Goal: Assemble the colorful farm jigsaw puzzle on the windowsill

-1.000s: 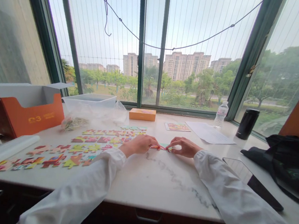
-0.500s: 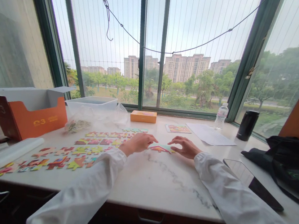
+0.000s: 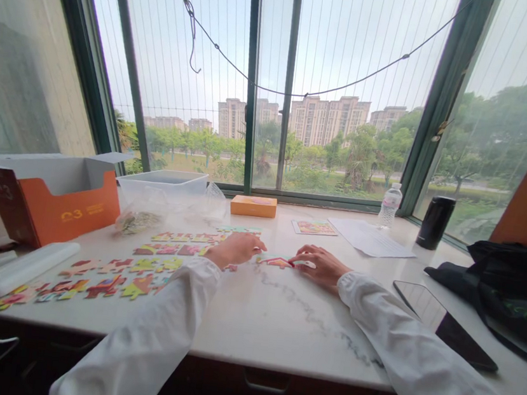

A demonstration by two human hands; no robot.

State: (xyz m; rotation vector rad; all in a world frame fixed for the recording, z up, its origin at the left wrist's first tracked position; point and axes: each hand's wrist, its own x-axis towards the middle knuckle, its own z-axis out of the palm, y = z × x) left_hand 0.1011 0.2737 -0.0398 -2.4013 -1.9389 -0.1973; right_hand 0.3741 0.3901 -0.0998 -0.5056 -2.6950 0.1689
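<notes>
A short section of joined jigsaw pieces (image 3: 277,262) with a red roof shape and pale blue above lies on the table between my hands. My left hand (image 3: 236,250) is at its left end, fingers stretched forward and slightly bent; its thumb is mostly hidden. My right hand (image 3: 320,266) has its thumb and finger closed at the right end, on a red-edged jigsaw piece (image 3: 291,263). By my left wrist lies a loose pink-red piece (image 3: 232,267). Rows of loose jigsaw pieces (image 3: 144,265) spread across the table to the left.
An orange open box (image 3: 68,205), a clear plastic tub (image 3: 164,180) and a bag of pieces (image 3: 138,222) stand left. Behind are a small orange box (image 3: 253,206) and a picture card (image 3: 314,227). Paper (image 3: 369,237), a bottle (image 3: 390,205), black cup (image 3: 436,223) and phone (image 3: 444,325) are right.
Both hands have moved slightly left, and my right thumb and finger have come together at the section's right end. The loose pink-red piece by my left wrist has come into view.
</notes>
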